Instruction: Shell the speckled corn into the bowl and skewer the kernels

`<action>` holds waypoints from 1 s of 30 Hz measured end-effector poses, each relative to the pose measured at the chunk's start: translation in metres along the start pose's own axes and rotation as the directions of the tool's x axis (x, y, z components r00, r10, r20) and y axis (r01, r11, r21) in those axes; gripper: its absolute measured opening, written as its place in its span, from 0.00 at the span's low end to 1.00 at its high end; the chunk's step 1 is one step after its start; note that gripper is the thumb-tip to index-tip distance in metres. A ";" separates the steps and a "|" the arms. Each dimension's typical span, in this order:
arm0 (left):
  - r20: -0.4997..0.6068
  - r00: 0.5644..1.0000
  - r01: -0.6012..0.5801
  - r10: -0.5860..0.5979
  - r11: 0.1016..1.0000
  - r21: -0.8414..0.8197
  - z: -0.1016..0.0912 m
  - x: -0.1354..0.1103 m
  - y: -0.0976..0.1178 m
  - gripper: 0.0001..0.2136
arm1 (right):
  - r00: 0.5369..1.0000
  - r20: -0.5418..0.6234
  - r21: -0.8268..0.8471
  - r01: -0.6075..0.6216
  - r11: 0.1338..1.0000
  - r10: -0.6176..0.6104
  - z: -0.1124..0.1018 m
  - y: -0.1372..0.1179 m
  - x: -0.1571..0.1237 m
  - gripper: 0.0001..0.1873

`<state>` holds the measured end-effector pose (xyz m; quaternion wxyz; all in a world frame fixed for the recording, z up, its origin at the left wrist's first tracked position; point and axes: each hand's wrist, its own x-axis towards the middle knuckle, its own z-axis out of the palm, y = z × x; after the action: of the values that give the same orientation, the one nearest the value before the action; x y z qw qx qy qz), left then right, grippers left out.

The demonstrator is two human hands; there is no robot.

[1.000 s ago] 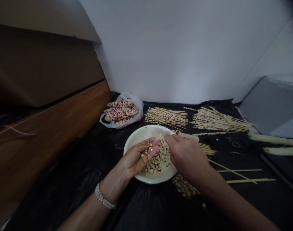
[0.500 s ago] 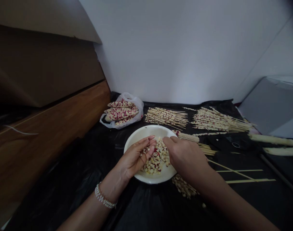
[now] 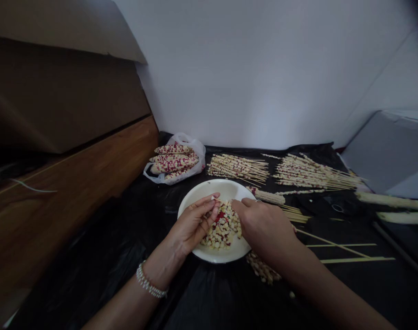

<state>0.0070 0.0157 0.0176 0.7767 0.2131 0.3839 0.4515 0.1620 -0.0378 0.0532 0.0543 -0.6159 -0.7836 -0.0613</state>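
Note:
A white bowl (image 3: pixel 188 195) of loose cream and dark red corn kernels (image 3: pixel 224 231) stands before me, with both hands over it. My left hand (image 3: pixel 193 224), its wrist in a beaded bracelet, pinches a pale corn kernel (image 3: pixel 213 198) between thumb and fingertips. Closed around a thin skewer (image 3: pixel 221 200), my right hand (image 3: pixel 262 222) points its tip at that kernel. Whether the kernel is pierced, I cannot tell. My right hand hides the skewer's middle. A red patch (image 3: pixel 220 215) shows among the kernels.
Corn cobs (image 3: pixel 174 160) lie in a plastic bag (image 3: pixel 198 153). Two bundles of kernel-threaded skewers (image 3: pixel 229 165) lie behind the bowl. A partly stripped cob (image 3: pixel 271 197), bare sticks (image 3: pixel 360 260) and a kernel pile (image 3: pixel 262 266) lie to the right on black plastic sheeting (image 3: pixel 126 229).
My left fingers have closed from a loose cupped shape into a pinch on a kernel. The skewer tip now shows between my hands.

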 end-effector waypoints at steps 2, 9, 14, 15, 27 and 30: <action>0.008 1.000 0.000 0.000 1.000 -0.023 -0.001 0.001 0.000 0.09 | 1.000 -0.007 0.000 -0.004 1.000 0.004 0.001 0.000 0.000 0.10; -0.054 0.996 0.059 -0.067 0.990 -0.129 -0.001 0.003 0.001 0.07 | 1.000 0.026 0.030 -0.009 1.000 0.008 -0.001 0.000 -0.001 0.12; -0.063 0.993 0.091 -0.103 0.982 -0.167 0.000 0.003 0.003 0.08 | 0.999 0.044 0.022 -0.017 1.000 0.016 -0.003 0.000 -0.001 0.13; -0.066 0.993 0.089 -0.102 0.981 -0.171 0.000 0.003 0.003 0.08 | 0.999 0.049 0.018 -0.016 1.000 0.015 -0.003 0.000 -0.001 0.12; -0.089 0.992 0.074 -0.091 0.982 -0.176 -0.003 0.004 0.003 0.10 | 0.998 0.059 0.018 -0.004 1.000 0.003 -0.005 -0.003 -0.002 0.13; -0.076 0.993 0.077 -0.091 0.982 -0.175 -0.004 0.005 0.002 0.10 | 0.998 0.055 0.020 0.008 1.000 -0.009 -0.004 -0.004 -0.001 0.13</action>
<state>0.0043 0.0211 0.0140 0.7938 0.1098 0.3846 0.4582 0.1585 -0.0408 0.0566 0.0386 -0.6134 -0.7880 -0.0368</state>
